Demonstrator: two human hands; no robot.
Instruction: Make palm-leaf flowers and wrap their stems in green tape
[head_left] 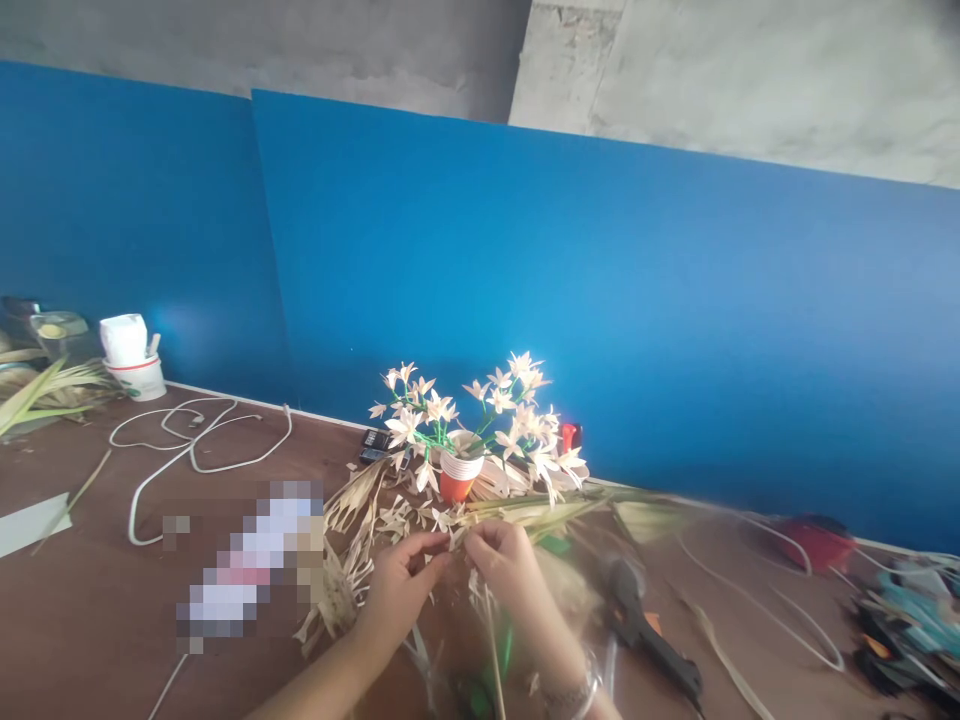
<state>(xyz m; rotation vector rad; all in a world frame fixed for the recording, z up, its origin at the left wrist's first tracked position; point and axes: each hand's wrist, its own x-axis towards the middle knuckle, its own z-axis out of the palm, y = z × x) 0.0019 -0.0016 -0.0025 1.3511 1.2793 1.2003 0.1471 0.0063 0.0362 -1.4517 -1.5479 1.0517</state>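
Observation:
My left hand and my right hand are close together over the brown table, each in a pinch. Their fingertips nearly meet at something small and pale that is too blurred to name. Just beyond them stands an orange-and-white paper cup holding green stems with cream flowers, which look made of dried husk. Loose pale flower pieces lie between the cup and my fingers. Dried husk strips are piled beside my left hand. A bracelet circles my right wrist.
A black glue-gun-like tool lies right of my right arm. White cables coil at left, near a blurred-out object. A white tub stands farther back. Blue panels border the table. Red and teal items sit at far right.

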